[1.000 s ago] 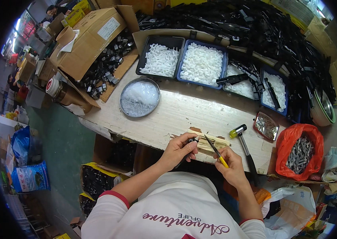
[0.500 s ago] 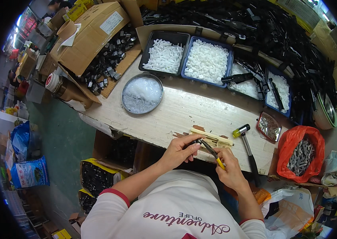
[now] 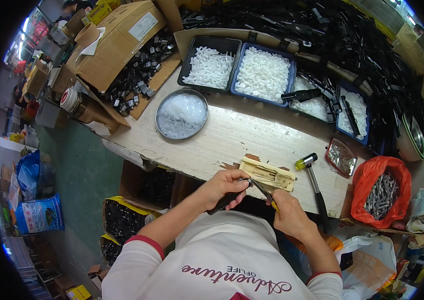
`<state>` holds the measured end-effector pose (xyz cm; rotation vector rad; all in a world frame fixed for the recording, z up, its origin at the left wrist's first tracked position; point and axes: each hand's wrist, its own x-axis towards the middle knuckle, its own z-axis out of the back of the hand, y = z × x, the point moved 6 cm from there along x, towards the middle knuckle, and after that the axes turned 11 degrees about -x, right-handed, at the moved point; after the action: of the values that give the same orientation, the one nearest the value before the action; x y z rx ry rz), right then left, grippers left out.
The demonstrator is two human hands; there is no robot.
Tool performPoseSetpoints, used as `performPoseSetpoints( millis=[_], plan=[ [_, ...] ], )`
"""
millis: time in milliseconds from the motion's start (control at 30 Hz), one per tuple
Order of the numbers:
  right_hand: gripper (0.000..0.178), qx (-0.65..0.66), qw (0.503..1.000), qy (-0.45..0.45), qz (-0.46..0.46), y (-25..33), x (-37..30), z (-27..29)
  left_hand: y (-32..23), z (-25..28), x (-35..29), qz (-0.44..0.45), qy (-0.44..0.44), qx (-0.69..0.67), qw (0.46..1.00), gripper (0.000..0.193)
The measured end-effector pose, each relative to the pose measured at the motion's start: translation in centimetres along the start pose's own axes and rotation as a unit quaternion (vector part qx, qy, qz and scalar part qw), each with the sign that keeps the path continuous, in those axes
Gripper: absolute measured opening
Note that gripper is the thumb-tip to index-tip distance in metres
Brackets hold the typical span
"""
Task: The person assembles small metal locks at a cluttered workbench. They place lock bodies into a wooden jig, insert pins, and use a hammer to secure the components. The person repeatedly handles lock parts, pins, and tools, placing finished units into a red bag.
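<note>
My left hand (image 3: 220,189) is closed round a long black plastic part (image 3: 219,205), which sticks out below the fingers toward my shirt. My right hand (image 3: 291,212) is closed on pliers with yellow handles (image 3: 260,187). Their dark jaws reach the end of the black part at my left thumb and fingertip; exactly what they grip is too small to tell. Just beyond both hands, a cream-coloured block with a hollowed channel (image 3: 277,182) lies at the table's near edge.
A rubber-headed hammer (image 3: 314,186) lies right of the block, near a red bag of grey metal parts (image 3: 356,196). Behind are a round pan of clear, jelly-like material (image 3: 164,131), bins of white pieces (image 3: 264,75) and heaped black parts (image 3: 372,55). Cardboard boxes (image 3: 117,37) stand left.
Both hands have drawn slightly back toward my body, leaving more of the cream block showing. The black part now shows below my left hand. The pliers stay in my right hand.
</note>
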<state>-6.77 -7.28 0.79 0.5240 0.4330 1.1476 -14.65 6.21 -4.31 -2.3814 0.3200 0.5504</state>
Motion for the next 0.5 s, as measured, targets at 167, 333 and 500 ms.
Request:
performPoseSetpoints(
  millis=[167,333,500],
  plan=[
    [0.028,-0.034,0.995,0.037,0.088,2.5,0.7,0.9,1.9,0.2,-1.5,0.108,0.183,-0.287,0.934,0.023],
    [0.028,-0.031,0.99,0.022,0.135,3.7,2.2,-0.5,1.0,3.2,-5.0,0.058,0.071,-0.122,0.988,0.03],
    [0.024,-0.047,0.982,-0.183,-0.001,-0.3,1.2,2.8,-3.6,10.8,-13.3,-0.074,-0.334,0.731,0.59,0.037]
  ],
)
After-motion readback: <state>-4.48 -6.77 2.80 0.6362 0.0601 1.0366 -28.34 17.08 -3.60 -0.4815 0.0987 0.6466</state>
